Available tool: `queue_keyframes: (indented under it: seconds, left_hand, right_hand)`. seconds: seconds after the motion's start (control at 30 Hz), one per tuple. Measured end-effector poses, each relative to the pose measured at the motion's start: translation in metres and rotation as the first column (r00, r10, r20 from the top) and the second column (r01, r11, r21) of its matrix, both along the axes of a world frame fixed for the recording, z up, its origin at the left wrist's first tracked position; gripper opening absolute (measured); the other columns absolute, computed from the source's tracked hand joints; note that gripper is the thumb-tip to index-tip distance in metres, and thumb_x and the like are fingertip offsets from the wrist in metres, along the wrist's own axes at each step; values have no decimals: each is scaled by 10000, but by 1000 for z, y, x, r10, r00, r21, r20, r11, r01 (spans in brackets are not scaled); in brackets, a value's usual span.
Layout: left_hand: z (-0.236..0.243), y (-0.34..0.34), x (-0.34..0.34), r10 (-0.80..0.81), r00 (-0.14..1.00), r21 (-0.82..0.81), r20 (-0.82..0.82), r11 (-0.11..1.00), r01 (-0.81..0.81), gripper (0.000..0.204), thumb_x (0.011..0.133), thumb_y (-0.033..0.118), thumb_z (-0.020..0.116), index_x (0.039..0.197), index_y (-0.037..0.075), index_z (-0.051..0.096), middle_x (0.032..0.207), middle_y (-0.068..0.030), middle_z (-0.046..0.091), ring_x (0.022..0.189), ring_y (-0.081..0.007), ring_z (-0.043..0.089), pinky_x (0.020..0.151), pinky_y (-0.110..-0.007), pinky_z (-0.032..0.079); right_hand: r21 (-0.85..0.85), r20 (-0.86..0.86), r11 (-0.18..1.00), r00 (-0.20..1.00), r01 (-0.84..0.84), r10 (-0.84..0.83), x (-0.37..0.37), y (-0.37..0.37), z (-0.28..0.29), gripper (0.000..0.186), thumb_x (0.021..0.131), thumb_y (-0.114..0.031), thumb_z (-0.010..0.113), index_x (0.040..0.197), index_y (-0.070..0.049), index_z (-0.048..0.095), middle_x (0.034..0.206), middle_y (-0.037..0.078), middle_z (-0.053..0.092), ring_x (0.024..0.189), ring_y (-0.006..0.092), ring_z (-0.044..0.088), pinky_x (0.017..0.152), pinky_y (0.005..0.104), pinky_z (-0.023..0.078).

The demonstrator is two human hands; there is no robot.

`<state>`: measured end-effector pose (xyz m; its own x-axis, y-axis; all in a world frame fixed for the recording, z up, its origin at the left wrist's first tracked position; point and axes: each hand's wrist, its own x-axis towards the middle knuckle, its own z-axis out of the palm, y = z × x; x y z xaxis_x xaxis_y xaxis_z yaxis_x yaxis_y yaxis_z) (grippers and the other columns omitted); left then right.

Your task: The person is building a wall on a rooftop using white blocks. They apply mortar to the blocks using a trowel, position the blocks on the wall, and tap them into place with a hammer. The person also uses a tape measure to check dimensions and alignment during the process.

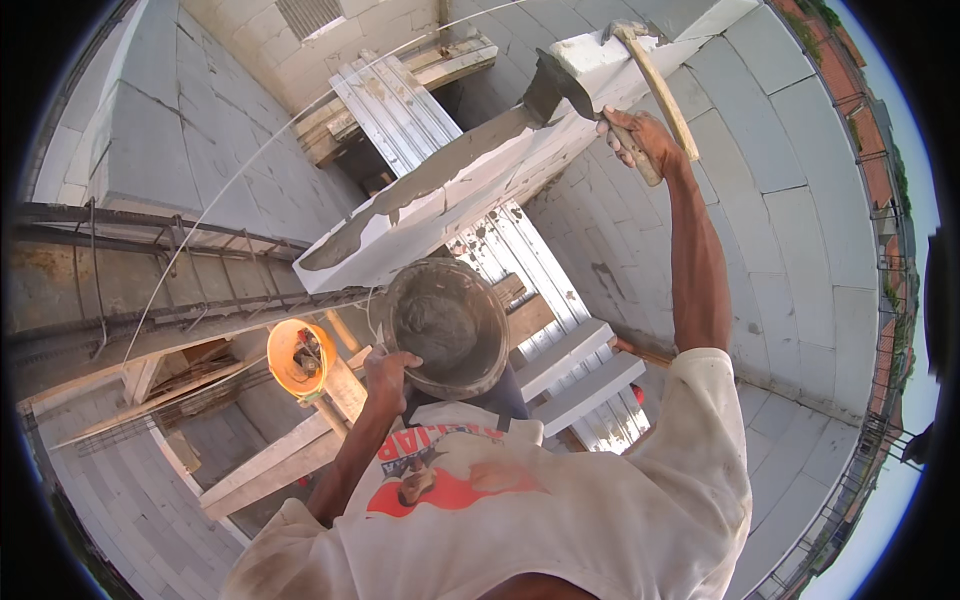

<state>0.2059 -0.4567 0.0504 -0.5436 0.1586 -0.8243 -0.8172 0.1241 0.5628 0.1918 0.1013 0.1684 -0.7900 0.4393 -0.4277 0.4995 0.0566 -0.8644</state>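
My right hand (640,140) is closed around the handle of a trowel (557,92), held over the top of a white block wall (480,178). The dark, mortar-smeared blade is at the end of a grey mortar layer (430,175) spread along the wall top. Close by, a hammer (662,92) with a wooden handle lies across the wall's far end, its handle jutting out above my right wrist. My left hand (388,376) grips the near left rim of a dark bucket (495,345) in front of my body. Wet grey mortar (435,325) sits inside it.
An orange bucket (277,352) with tools inside stands lower left. Steel rebar (180,262) runs along a beam at left, and a taut string (225,190) crosses above it. Corrugated metal sheets (395,110) lie beyond the wall. Loose blocks (585,375) rest on more sheets right of me.
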Motion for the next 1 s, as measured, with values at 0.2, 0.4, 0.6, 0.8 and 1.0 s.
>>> queue_keyframes:
  seconds: [0.2, 0.4, 0.6, 0.8, 1.0]
  left_hand:
    - [-21, -22, -1, -53, 997, -8, -56, 999, 53, 442, 683, -38, 712, 1120, -56, 654, 950, -114, 683, 865, -223, 653, 776, -356, 533]
    - [-14, -26, -5, -28, 998, 7, -55, 1000, 28, 471, 684, -34, 716, 1149, -76, 648, 980, -124, 691, 884, -224, 653, 811, -357, 533]
    - [-22, -25, -17, -125, 990, 36, -59, 991, 127, 489, 710, -57, 688, 1196, -70, 645, 1017, -134, 707, 890, -235, 677, 824, -365, 560]
    - [-4, -18, -23, -163, 982, 57, -92, 984, 169, 432, 734, -60, 666, 1165, -38, 656, 985, -125, 706, 863, -250, 700, 792, -400, 598]
    - [9, -16, -22, -111, 994, 21, -22, 994, 111, 453, 709, -62, 681, 1161, -61, 660, 991, -110, 703, 901, -208, 658, 835, -327, 518]
  right_hand:
    - [-83, -149, 994, 985, 76, -88, 54, -47, 4, 488, 1078, -472, 583, 919, -23, 693, 578, -3, 562, 374, 65, 464, 338, 203, 370]
    - [286, 313, 868, 896, -405, 315, 118, -210, -45, 443, 1017, -447, 649, 1011, -10, 719, 696, 109, 660, 652, 232, 676, 622, 398, 531]
    - [507, 695, 397, 635, -765, 336, 133, -336, -173, 335, 977, -373, 658, 1058, -62, 753, 923, 185, 760, 886, 346, 775, 734, 475, 626]
    - [403, 576, 622, 714, -671, 398, 131, -353, -186, 402, 946, -377, 694, 1165, -43, 741, 965, 235, 764, 928, 403, 754, 831, 490, 608]
    - [398, 330, 788, 874, -471, 356, 163, -324, -175, 511, 898, -456, 766, 1189, -37, 737, 970, 253, 757, 926, 427, 740, 860, 491, 584]
